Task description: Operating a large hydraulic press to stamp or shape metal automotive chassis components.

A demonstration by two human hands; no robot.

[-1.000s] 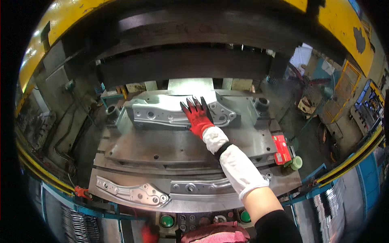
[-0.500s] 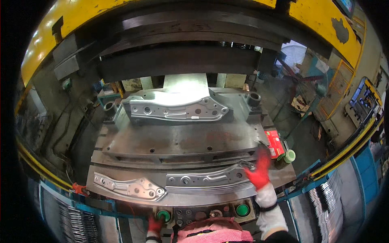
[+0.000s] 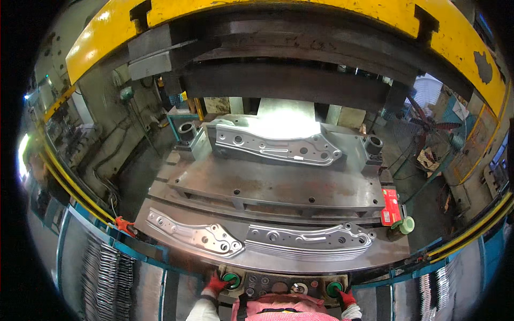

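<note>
My left hand (image 3: 216, 284), in a red glove, rests at the left green push button (image 3: 231, 280) with its fingers stretched onto it. At the right green push button (image 3: 334, 289) is my right hand (image 3: 348, 298), also red-gloved, fingers reaching to the button's edge. Both hands appear open and hold nothing. Beyond the control panel (image 3: 279, 287) lie a single stamped metal bracket (image 3: 195, 234) and, to its right, a stack of similar long brackets (image 3: 308, 243). Farther off, another stamped panel (image 3: 276, 147) sits on the lower die (image 3: 278, 184) of the press.
The press's dark upper die (image 3: 284, 80) hangs over the lower one under a yellow frame (image 3: 300, 10). A red box (image 3: 390, 207) and a light green cup (image 3: 407, 224) stand at the right. Metal parts are racked at lower left (image 3: 115, 283) and lower right. A fan (image 3: 428, 125) stands behind.
My right hand has moved from the right-hand bracket stack down to the right green button. My left hand stays at the left button. The view has swung left.
</note>
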